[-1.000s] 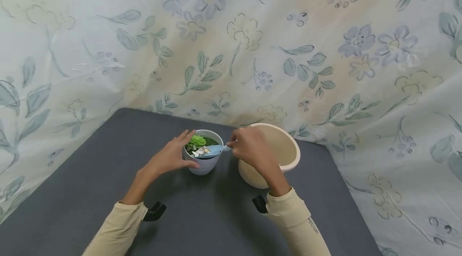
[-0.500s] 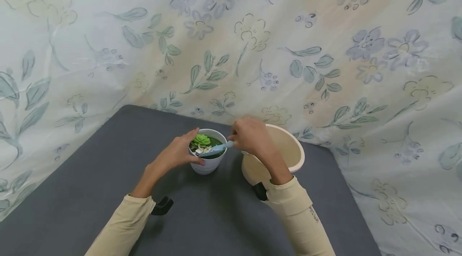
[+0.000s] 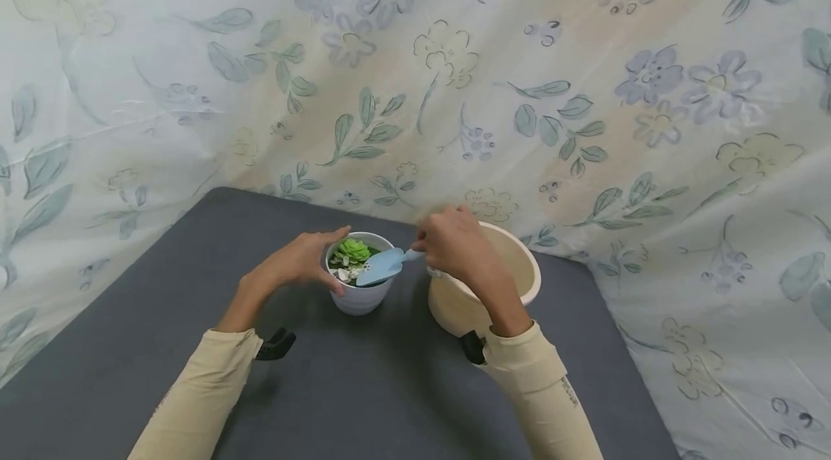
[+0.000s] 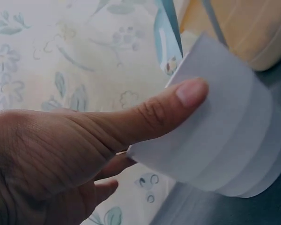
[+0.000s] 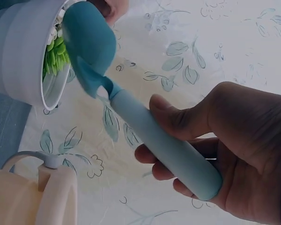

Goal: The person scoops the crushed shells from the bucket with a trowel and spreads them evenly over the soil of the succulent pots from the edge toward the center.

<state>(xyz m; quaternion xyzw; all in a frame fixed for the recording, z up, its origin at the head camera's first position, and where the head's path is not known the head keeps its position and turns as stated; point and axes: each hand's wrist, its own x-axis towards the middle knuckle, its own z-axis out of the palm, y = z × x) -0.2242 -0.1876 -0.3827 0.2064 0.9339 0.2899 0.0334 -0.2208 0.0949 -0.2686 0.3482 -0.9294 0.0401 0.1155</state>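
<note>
A white plant pot (image 3: 360,299) with ridged sides stands on the dark table. Inside it are a green succulent (image 3: 353,251) and pale shells or pebbles (image 3: 344,274). My left hand (image 3: 292,263) grips the pot from its left; in the left wrist view the thumb (image 4: 171,108) lies along the outer wall near the rim. With my right hand (image 3: 454,247) I hold a light blue trowel (image 3: 381,267) by its handle (image 5: 161,145), fingers wrapped beneath and thumb on top. The blade slants over the pot's right side, its tip close to the pebbles.
Right of the pot, a larger cream bucket (image 3: 448,305) with a grey handle (image 5: 30,155) stands partly behind my right hand and forearm. A floral cloth (image 3: 415,85) hangs behind the grey table (image 3: 363,388).
The trowel blade has turned and risen from low among the pebbles, so its broad face now shows. My left hand stays at the pot. The head view has shifted slightly.
</note>
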